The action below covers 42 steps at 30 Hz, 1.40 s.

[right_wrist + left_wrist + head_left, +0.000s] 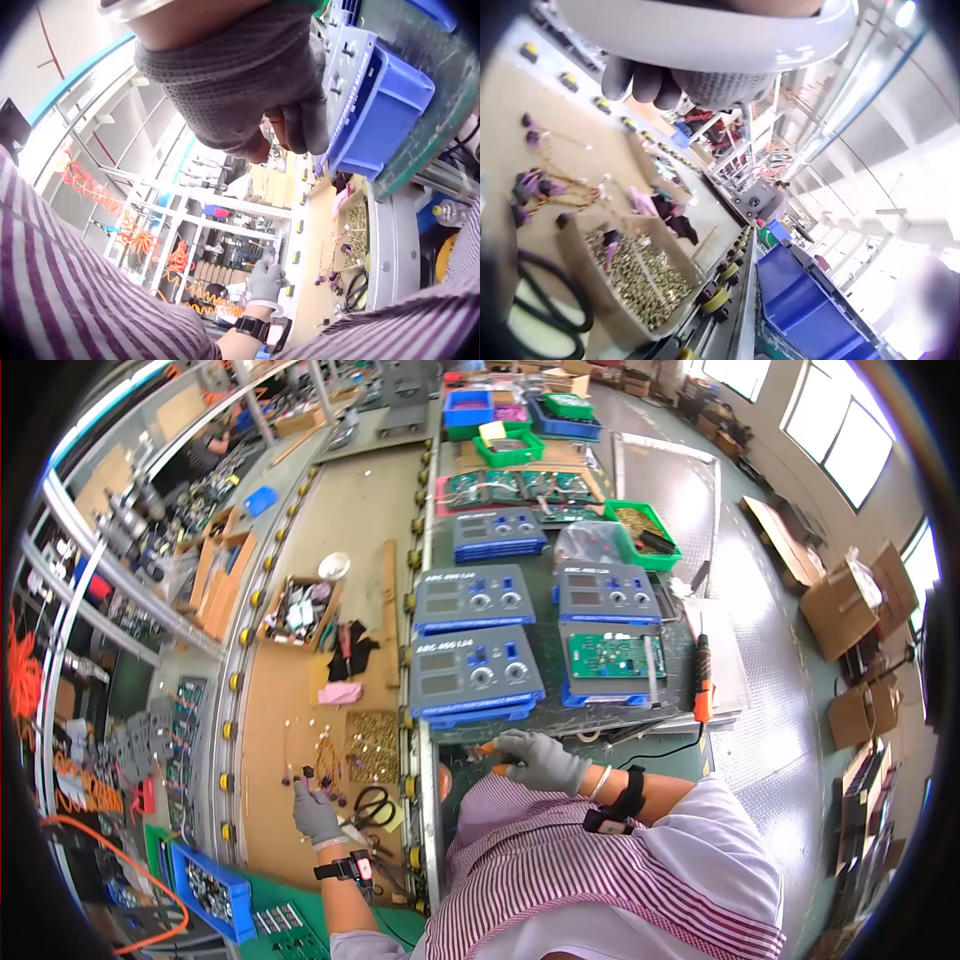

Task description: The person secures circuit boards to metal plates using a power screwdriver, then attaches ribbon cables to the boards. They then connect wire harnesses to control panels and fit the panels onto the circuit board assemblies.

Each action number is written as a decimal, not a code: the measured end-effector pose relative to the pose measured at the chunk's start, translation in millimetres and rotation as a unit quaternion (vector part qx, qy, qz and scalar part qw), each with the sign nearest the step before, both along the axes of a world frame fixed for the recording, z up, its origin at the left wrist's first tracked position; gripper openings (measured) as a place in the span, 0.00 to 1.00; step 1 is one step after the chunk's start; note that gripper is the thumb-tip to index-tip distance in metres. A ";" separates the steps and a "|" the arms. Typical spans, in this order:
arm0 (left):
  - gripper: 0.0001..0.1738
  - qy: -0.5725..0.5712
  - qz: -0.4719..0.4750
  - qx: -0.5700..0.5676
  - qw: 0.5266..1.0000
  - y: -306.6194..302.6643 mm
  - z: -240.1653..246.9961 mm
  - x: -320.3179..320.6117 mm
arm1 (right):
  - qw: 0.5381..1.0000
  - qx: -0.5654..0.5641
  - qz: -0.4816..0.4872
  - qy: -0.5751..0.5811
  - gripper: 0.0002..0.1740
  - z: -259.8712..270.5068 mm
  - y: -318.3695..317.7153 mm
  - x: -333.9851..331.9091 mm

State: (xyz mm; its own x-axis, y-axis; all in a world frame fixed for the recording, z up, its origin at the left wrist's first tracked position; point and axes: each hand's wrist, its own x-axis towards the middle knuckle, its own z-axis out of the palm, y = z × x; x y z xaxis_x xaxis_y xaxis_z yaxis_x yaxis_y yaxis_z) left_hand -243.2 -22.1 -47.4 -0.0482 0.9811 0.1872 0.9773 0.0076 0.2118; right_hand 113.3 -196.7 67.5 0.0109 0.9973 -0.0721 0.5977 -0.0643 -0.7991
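Note:
My left hand, in a grey glove, is over the brown work board, fingers reaching forward. Close to its fingertips lie wire leads with black and purple ends. Nothing shows between its fingers in the left wrist view. Black-handled scissors lie just right of this hand. A cardboard box of small brass-coloured parts stands beyond them. My right hand, gloved with some bare fingertips, hovers by the bench edge before the grey-and-blue control panels. Its fingers are loosely bent, with no held object visible.
A green circuit board lies on a panel at the right. An orange-handled tool with a cord rests at the bench's right edge. Farther back are green bins and a box of parts. Rollers line the conveyor.

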 end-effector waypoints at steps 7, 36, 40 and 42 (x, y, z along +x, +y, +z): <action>0.04 -0.263 -0.503 -0.069 0.821 -63.0 105.7 245.2 | 0.981 0.162 -0.088 0.065 0.20 18.3 -29.4 91.7; 0.23 0.128 -0.805 0.147 0.561 -46.0 35.0 445.4 | 0.645 0.123 -0.471 0.589 0.17 -5.2 -170.8 254.4; 0.22 0.124 -0.833 0.142 0.520 -39.3 43.5 447.4 | 0.620 0.169 -0.489 0.590 0.17 2.4 -173.0 235.8; 0.21 0.115 -0.851 0.119 0.498 -35.8 50.1 447.4 | 0.600 0.199 -0.506 0.586 0.17 7.1 -172.2 227.7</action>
